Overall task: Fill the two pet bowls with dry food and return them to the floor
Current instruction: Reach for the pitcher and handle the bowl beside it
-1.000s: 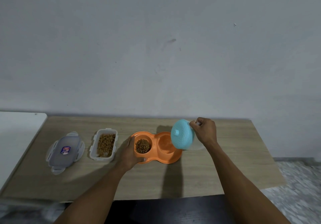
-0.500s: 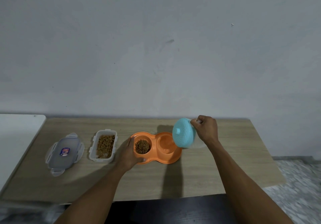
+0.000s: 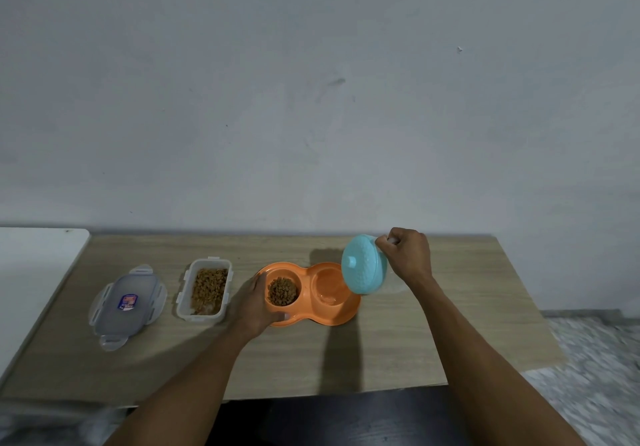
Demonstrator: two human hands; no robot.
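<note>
The left hand [image 3: 254, 303] is gripping the orange dish [image 3: 332, 319] steady; the right hand [image 3: 408, 257] is holding a blue bowl [image 3: 363, 269] tilted over its unfilled side.

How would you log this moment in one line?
left hand: grips orange double bowl | left cup: kibble | right cup: no kibble seen | right hand: holds blue domed container tilted beside right cup

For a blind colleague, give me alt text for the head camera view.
A right hand holds a blue container tilted above the right well of an orange double bowl; the left hand grips its left end, beside the well holding dry food. An open food tub and its lid lie further left on the table.
</note>
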